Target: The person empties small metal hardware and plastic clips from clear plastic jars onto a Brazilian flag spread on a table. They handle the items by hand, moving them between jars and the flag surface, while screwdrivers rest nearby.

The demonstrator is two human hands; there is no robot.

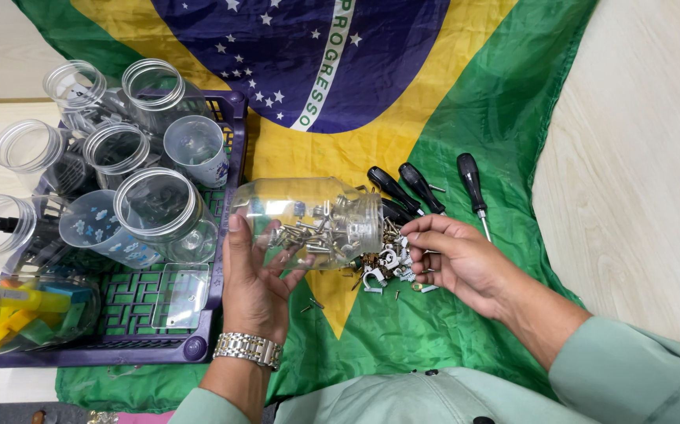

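Two hands: left hand (255, 279) fingers clamp a tilted jar (308, 222); right hand (454, 257) fingers pinch screws (383, 263)

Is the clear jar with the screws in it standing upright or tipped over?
Tipped on its side. The left hand holds the clear jar with its mouth facing right, toward the pile of hardware on the flag.

Glossy clear plastic jar (308, 220) holds shiny metal screws (316, 232), over smooth, probably polyester, cloth flag (450, 102).
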